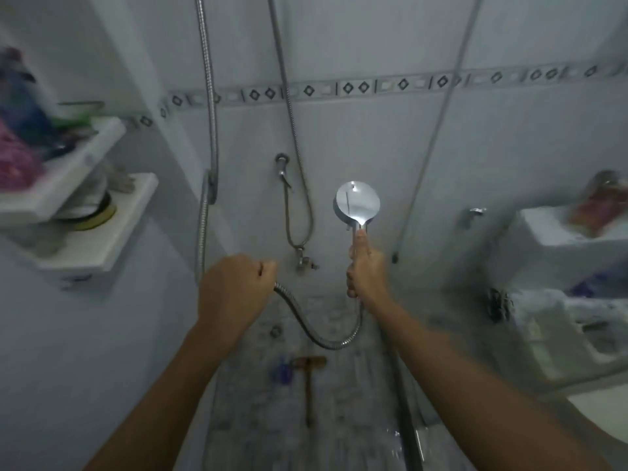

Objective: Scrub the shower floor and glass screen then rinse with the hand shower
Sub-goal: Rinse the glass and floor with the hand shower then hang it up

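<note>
In the right hand (368, 270), a round chrome hand shower (357, 202) stands upright

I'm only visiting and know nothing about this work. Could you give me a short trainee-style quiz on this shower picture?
1. True or false: the right hand holds the hand shower with its round head pointing up.
2. What does the left hand grip? A) the metal hose B) a sponge C) a bottle
3. Fill in: the brown long-handled tool lies on the shower ____.
Key: 1 true; 2 A; 3 floor.
</note>
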